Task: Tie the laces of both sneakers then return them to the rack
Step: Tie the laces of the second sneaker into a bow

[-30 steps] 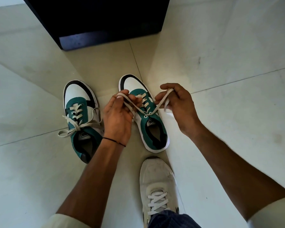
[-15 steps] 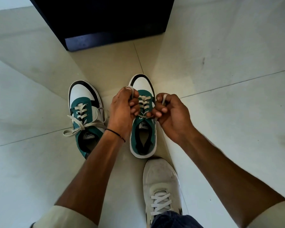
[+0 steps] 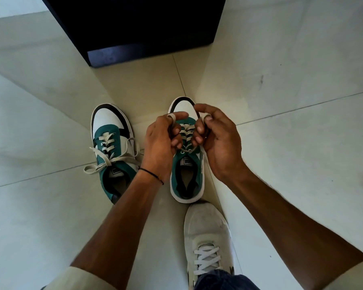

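Note:
Two green, white and black sneakers stand on the tiled floor, toes pointing away from me. The left sneaker (image 3: 111,151) has its cream laces in a bow. Over the right sneaker (image 3: 187,176) my left hand (image 3: 161,143) and my right hand (image 3: 216,139) each pinch one end of its lace (image 3: 187,132), looped around a fingertip. Both hands hover close together above the tongue, hiding part of the lacing.
A dark, low piece of furniture (image 3: 138,28) stands on the floor just beyond the sneakers. My own white shoe (image 3: 208,243) rests directly behind the right sneaker's heel. Pale floor tiles (image 3: 302,164) spread out on both sides.
My hands came together from a wide pull with the lace stretched out, and now hold its ends curled near the tongue. The right sneaker has turned straighter.

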